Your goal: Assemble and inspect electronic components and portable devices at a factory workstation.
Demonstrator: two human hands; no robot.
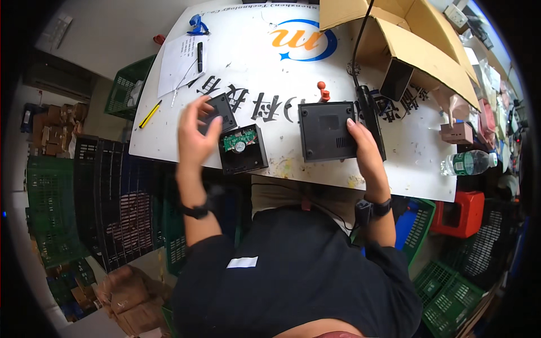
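Observation:
My right hand [367, 152] grips the right edge of a square black plastic case [315, 141], thumb on top; its vented face with a pale square patch is up. My left hand [194, 138], fingers apart and slightly blurred, is at the left side of a black vented cover [225, 110], its thumb overlapping the cover. Whether the fingertips touch the cover is unclear. Just below that cover stands an open black case [248, 163], showing a green circuit board [239, 139] and a round silvery part. A black electric screwdriver [369, 115] on a cable is right beside the held case.
A cardboard box [428, 48] stands at the far right, a water bottle [469, 163] at the right edge. A red small tool [322, 90] lies beyond the held case. Paper [177, 70], a black marker [199, 56] and a yellow pen-like tool [149, 114] lie left. Crates flank the table.

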